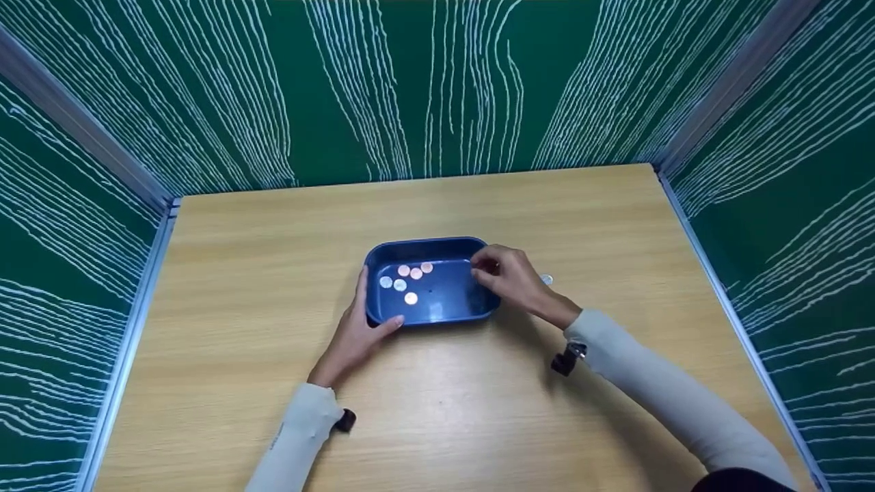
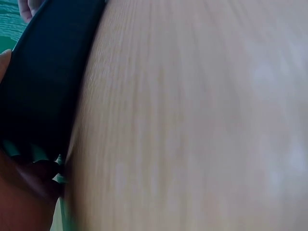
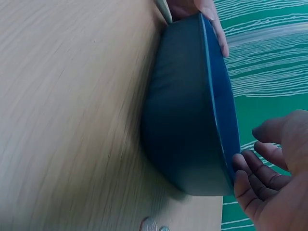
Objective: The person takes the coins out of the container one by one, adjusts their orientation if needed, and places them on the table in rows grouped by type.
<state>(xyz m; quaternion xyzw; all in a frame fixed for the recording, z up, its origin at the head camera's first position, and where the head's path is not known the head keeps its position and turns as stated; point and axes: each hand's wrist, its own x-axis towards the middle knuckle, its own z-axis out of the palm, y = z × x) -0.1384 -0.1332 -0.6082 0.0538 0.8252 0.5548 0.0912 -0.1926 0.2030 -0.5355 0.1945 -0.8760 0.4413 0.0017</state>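
A dark blue plastic tray (image 1: pixel 449 320) sits on the table with several coins inside, copper ones (image 1: pixel 411 298) and silver ones (image 1: pixel 386 281). My left hand (image 1: pixel 357 326) holds the tray's left end, thumb over the near rim and fingers along the outer side. Over the right end of the tray is my right hand (image 1: pixel 509 277), its fingers bent loosely. In the right wrist view its thumb and forefinger stand slightly apart with no coin visible between them, and the other fingertips (image 3: pixel 239 161) are right at the rim.
Beside the right wrist, a silver coin (image 1: pixel 547 279) lies on the wooden table (image 1: pixel 437 403); the right wrist view shows two coins (image 3: pixel 148 224) there. Green panels (image 1: pixel 472 89) with white wavy lines enclose the table at the back and both sides.
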